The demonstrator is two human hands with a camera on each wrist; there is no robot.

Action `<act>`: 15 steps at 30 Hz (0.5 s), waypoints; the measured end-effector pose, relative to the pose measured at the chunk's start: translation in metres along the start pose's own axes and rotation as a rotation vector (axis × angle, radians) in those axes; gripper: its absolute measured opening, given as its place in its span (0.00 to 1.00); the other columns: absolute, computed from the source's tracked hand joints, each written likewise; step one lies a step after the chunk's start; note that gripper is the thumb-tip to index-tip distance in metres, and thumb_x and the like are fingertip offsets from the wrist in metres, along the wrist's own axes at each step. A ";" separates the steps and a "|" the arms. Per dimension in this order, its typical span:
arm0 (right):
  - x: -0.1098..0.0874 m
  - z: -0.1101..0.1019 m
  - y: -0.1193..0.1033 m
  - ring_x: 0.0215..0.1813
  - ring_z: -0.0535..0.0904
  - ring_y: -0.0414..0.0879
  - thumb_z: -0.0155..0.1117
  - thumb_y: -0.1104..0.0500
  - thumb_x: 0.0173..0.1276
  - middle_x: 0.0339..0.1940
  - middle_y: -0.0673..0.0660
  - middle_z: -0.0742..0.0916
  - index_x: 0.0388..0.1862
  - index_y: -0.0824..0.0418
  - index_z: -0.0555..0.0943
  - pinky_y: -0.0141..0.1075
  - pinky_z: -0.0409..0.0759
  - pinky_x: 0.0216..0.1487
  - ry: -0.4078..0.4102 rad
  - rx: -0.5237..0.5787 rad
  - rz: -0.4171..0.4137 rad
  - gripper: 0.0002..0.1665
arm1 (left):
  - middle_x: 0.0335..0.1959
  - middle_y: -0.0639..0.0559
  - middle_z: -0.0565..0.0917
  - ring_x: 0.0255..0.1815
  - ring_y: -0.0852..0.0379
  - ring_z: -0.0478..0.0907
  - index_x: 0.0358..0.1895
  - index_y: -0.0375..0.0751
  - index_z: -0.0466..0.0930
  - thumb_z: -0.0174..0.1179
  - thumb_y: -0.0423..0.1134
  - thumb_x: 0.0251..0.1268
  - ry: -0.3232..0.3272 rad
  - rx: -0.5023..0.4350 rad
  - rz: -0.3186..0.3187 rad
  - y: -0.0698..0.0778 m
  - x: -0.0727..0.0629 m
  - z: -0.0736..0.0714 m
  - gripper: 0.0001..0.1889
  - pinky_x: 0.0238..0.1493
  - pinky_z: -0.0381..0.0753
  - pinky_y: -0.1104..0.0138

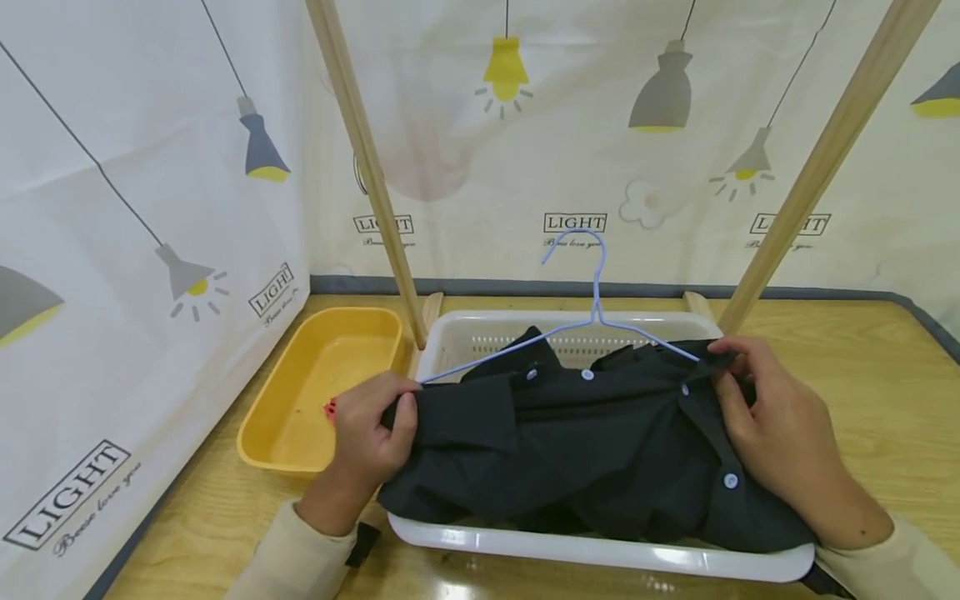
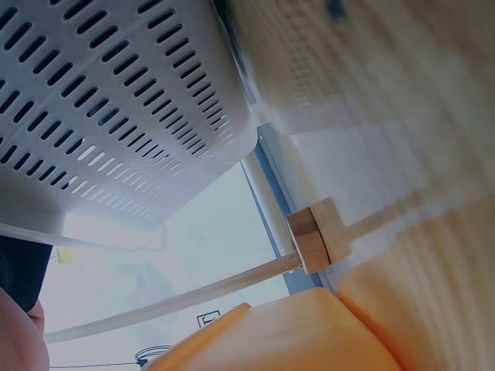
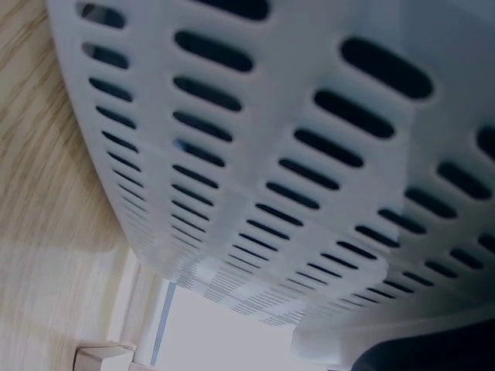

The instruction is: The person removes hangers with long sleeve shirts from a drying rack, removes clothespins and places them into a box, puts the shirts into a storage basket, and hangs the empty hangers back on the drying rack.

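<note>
A black shirt [image 1: 600, 450] with pale buttons lies bunched over the white basket [image 1: 600, 546], with a light-blue wire hanger [image 1: 597, 292] in its upper part and the hook standing up. My left hand [image 1: 371, 429] pinches the shirt at the hanger's left end, thumb on top of the cloth. At the hanger's right end, my right hand [image 1: 783, 433] grips the shirt between thumb and fingers. The left wrist view catches only a bit of the left hand [image 2: 19, 336] by the basket's slotted wall [image 2: 116, 100]. The right wrist view shows mostly basket wall [image 3: 255, 178].
A yellow tray [image 1: 300, 400] stands left of the basket, with a small red thing [image 1: 330, 408] partly behind the left hand. Two wooden poles [image 1: 367, 167] rise behind the basket from the wooden table [image 1: 862, 375]. Printed cloth [image 1: 465, 150] hangs at the back and left.
</note>
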State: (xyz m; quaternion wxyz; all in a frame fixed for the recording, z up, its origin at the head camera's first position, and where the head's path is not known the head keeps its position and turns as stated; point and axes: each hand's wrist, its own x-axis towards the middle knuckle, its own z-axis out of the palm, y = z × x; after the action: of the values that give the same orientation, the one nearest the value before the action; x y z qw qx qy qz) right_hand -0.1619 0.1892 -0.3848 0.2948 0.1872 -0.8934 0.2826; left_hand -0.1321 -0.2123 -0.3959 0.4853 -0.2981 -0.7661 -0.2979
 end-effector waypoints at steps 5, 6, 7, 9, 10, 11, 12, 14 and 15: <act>-0.001 0.000 -0.001 0.20 0.63 0.31 0.66 0.72 0.60 0.29 0.60 0.84 0.53 0.62 0.77 0.35 0.60 0.20 0.004 -0.002 0.007 0.21 | 0.23 0.46 0.83 0.21 0.53 0.78 0.30 0.34 0.83 0.47 0.44 0.74 -0.010 -0.006 -0.006 0.001 0.000 0.000 0.21 0.27 0.79 0.62; -0.001 0.000 -0.001 0.20 0.63 0.31 0.66 0.72 0.60 0.29 0.60 0.84 0.53 0.62 0.77 0.35 0.60 0.20 0.007 -0.003 0.006 0.21 | 0.23 0.46 0.83 0.22 0.53 0.78 0.30 0.34 0.83 0.47 0.44 0.73 -0.009 -0.006 -0.006 0.001 0.001 0.000 0.21 0.27 0.79 0.61; 0.000 0.000 -0.001 0.20 0.63 0.31 0.66 0.72 0.60 0.29 0.60 0.84 0.53 0.62 0.77 0.35 0.60 0.20 0.010 -0.004 0.003 0.21 | 0.24 0.46 0.83 0.22 0.53 0.78 0.31 0.34 0.83 0.47 0.44 0.73 -0.010 -0.005 -0.008 0.001 0.001 0.000 0.20 0.27 0.79 0.61; 0.001 0.001 0.000 0.20 0.63 0.31 0.66 0.72 0.60 0.29 0.60 0.85 0.53 0.63 0.77 0.35 0.61 0.20 0.018 -0.004 0.001 0.21 | 0.25 0.45 0.81 0.23 0.53 0.77 0.32 0.34 0.83 0.48 0.44 0.72 -0.004 0.003 -0.012 0.002 0.001 0.000 0.19 0.27 0.78 0.62; 0.001 0.001 0.000 0.20 0.63 0.31 0.66 0.72 0.61 0.29 0.60 0.85 0.53 0.63 0.77 0.35 0.61 0.20 0.020 -0.004 0.001 0.21 | 0.26 0.45 0.81 0.24 0.52 0.77 0.32 0.34 0.83 0.48 0.44 0.71 0.001 0.008 -0.016 0.002 0.001 0.000 0.19 0.27 0.78 0.62; 0.001 0.001 0.000 0.20 0.63 0.31 0.65 0.72 0.61 0.29 0.60 0.85 0.53 0.63 0.77 0.35 0.60 0.20 0.020 -0.005 0.000 0.21 | 0.27 0.44 0.80 0.25 0.52 0.77 0.32 0.34 0.83 0.48 0.45 0.70 0.006 0.012 -0.022 0.002 0.001 0.001 0.19 0.27 0.78 0.62; 0.001 0.001 0.000 0.20 0.63 0.31 0.65 0.72 0.61 0.29 0.61 0.85 0.53 0.63 0.77 0.35 0.60 0.20 0.019 -0.004 0.001 0.21 | 0.28 0.43 0.79 0.25 0.52 0.76 0.33 0.34 0.83 0.48 0.45 0.70 0.012 0.015 -0.028 0.002 0.001 0.001 0.19 0.28 0.78 0.62; 0.001 0.001 0.000 0.20 0.63 0.31 0.66 0.72 0.61 0.29 0.61 0.84 0.53 0.63 0.77 0.35 0.60 0.20 0.018 -0.002 0.002 0.21 | 0.30 0.41 0.78 0.27 0.50 0.76 0.33 0.35 0.83 0.49 0.45 0.69 0.022 0.023 -0.043 0.003 0.001 0.001 0.19 0.30 0.78 0.62; 0.001 0.001 0.000 0.20 0.62 0.31 0.66 0.72 0.60 0.29 0.61 0.84 0.52 0.63 0.77 0.35 0.60 0.20 0.021 0.000 0.002 0.21 | 0.31 0.40 0.78 0.28 0.50 0.76 0.33 0.35 0.83 0.49 0.45 0.69 0.026 0.026 -0.054 0.003 0.000 0.001 0.19 0.32 0.77 0.62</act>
State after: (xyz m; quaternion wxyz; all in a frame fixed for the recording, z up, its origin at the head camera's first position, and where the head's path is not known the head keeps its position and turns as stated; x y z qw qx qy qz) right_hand -0.1629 0.1886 -0.3851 0.3037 0.1832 -0.8906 0.2848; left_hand -0.1305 -0.2096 -0.3953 0.4911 -0.2671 -0.7712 -0.3045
